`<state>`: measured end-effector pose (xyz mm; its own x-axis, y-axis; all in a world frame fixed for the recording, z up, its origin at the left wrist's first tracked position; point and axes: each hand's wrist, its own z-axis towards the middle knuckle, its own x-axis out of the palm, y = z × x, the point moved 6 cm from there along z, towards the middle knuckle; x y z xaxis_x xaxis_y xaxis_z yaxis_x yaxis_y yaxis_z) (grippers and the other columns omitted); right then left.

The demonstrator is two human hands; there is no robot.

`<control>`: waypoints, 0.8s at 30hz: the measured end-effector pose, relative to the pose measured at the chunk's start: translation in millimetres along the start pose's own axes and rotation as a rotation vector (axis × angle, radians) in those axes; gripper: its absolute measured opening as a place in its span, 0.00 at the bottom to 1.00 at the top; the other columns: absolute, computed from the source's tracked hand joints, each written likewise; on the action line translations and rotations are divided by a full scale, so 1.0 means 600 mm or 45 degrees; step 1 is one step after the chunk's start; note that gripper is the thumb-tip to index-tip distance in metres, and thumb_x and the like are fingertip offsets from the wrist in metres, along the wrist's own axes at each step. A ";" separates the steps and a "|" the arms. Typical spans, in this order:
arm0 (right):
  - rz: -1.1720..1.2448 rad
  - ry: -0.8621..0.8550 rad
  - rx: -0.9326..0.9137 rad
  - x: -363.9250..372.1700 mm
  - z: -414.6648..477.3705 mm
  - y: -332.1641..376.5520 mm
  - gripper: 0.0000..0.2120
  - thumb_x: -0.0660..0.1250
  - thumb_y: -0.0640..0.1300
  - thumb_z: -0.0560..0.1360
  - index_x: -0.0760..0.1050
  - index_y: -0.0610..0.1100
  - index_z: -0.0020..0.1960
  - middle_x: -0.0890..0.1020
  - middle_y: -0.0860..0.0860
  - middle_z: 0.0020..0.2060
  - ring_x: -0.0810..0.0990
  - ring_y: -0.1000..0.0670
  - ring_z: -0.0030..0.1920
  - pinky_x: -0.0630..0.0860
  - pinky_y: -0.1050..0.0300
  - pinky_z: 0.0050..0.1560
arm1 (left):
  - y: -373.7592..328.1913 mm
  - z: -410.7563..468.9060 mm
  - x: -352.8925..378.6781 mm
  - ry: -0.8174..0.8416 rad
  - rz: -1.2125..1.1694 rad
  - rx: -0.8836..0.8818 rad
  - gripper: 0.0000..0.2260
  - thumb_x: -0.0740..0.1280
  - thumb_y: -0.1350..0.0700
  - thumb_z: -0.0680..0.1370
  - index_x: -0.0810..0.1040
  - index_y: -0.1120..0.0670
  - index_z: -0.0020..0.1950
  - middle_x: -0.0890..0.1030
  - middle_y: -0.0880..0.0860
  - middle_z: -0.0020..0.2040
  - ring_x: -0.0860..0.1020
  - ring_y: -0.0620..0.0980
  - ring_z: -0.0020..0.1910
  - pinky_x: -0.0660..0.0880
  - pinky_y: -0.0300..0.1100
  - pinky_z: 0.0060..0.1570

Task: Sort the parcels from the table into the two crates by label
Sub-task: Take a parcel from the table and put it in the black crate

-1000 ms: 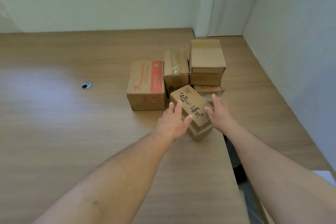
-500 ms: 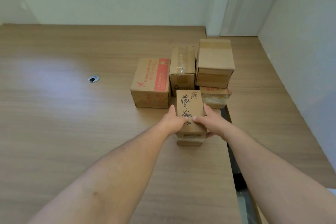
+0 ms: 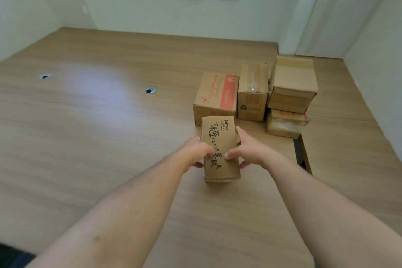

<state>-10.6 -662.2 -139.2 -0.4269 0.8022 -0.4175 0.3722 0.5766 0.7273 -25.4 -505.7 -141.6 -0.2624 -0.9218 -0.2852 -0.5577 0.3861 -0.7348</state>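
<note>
Wooden table (image 3: 87, 148): hands (image 3: 195, 151) have drawn the parcel (image 3: 219, 135) from the pile (image 3: 291, 80).

I have two bare forearms in view. The left forearm (image 3: 121, 213) comes in from seven o'clock and the right forearm (image 3: 315, 213) from five o'clock. The left one carries fine hair and a small mark (image 3: 95, 237) low on its near side. The left hand (image 3: 195, 152) and right hand (image 3: 252, 152) are bare; the right thumbnail (image 3: 226, 155) is cut short. A dark patch (image 3: 13, 257) fills the corner at seven o'clock, and I cannot tell whether it is clothing.
</note>
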 end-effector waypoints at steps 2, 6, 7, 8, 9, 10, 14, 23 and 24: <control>-0.025 0.034 -0.030 0.037 0.000 0.028 0.51 0.73 0.37 0.71 0.42 0.53 0.79 0.66 0.48 0.72 0.71 0.47 0.59 0.80 0.43 0.53 | 0.026 -0.016 -0.036 -0.030 -0.039 -0.017 0.19 0.64 0.67 0.73 0.72 0.56 0.63 0.78 0.56 0.60 0.76 0.56 0.59 0.76 0.56 0.59; -0.020 0.126 -0.131 0.118 -0.010 0.084 0.42 0.71 0.42 0.74 0.49 0.55 0.78 0.70 0.49 0.69 0.72 0.46 0.63 0.79 0.41 0.55 | 0.074 -0.054 -0.115 -0.141 -0.145 0.001 0.28 0.65 0.66 0.75 0.64 0.52 0.73 0.76 0.55 0.64 0.74 0.55 0.62 0.76 0.55 0.59; -0.005 0.143 -0.155 0.139 -0.013 0.096 0.39 0.70 0.45 0.75 0.52 0.55 0.77 0.70 0.50 0.69 0.72 0.45 0.65 0.77 0.40 0.56 | 0.084 -0.065 -0.135 -0.168 -0.183 0.018 0.28 0.66 0.63 0.76 0.62 0.52 0.74 0.75 0.55 0.64 0.74 0.55 0.62 0.75 0.56 0.60; 0.003 0.161 -0.173 0.159 -0.017 0.108 0.36 0.69 0.51 0.75 0.54 0.55 0.77 0.70 0.50 0.70 0.70 0.45 0.67 0.76 0.40 0.58 | 0.096 -0.077 -0.156 -0.190 -0.230 0.030 0.26 0.67 0.58 0.77 0.62 0.52 0.74 0.75 0.55 0.65 0.73 0.55 0.63 0.75 0.57 0.60; 0.004 0.181 -0.181 0.180 -0.021 0.121 0.33 0.66 0.57 0.76 0.56 0.54 0.77 0.69 0.50 0.71 0.69 0.45 0.68 0.75 0.41 0.59 | 0.106 -0.089 -0.176 -0.214 -0.282 0.038 0.25 0.67 0.51 0.78 0.62 0.53 0.73 0.75 0.55 0.65 0.73 0.55 0.63 0.74 0.59 0.61; 0.001 0.201 -0.183 0.202 -0.024 0.134 0.32 0.63 0.62 0.76 0.59 0.53 0.76 0.69 0.50 0.71 0.69 0.45 0.69 0.74 0.41 0.59 | 0.118 -0.101 -0.197 -0.238 -0.334 0.041 0.27 0.66 0.44 0.78 0.63 0.53 0.71 0.74 0.55 0.65 0.73 0.56 0.64 0.74 0.60 0.61; 0.008 0.247 -0.183 0.287 -0.035 0.191 0.33 0.50 0.71 0.76 0.68 0.51 0.71 0.75 0.47 0.65 0.74 0.46 0.63 0.75 0.45 0.56 | 0.175 -0.147 -0.278 -0.348 -0.452 0.018 0.40 0.58 0.25 0.69 0.65 0.51 0.71 0.76 0.55 0.63 0.74 0.56 0.63 0.75 0.62 0.58; -0.105 0.331 -0.291 0.503 -0.058 0.321 0.16 0.64 0.48 0.78 0.71 0.41 0.61 0.79 0.43 0.57 0.79 0.46 0.55 0.80 0.46 0.55 | 0.329 -0.266 -0.458 -0.662 -0.726 0.019 0.20 0.62 0.54 0.79 0.62 0.55 0.70 0.75 0.58 0.60 0.77 0.53 0.53 0.79 0.57 0.52; -0.115 0.361 -0.312 0.529 -0.066 0.335 0.17 0.64 0.45 0.78 0.69 0.41 0.65 0.79 0.43 0.57 0.80 0.46 0.54 0.80 0.46 0.55 | 0.346 -0.281 -0.474 -0.660 -0.736 0.035 0.25 0.61 0.56 0.79 0.57 0.53 0.75 0.74 0.57 0.62 0.77 0.53 0.53 0.80 0.56 0.51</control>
<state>-104.1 -298.0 -103.9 -0.6727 0.6552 -0.3438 0.1291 0.5614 0.8174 -199.1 -157.7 -109.2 0.4701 -0.8771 -0.0983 -0.4724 -0.1559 -0.8675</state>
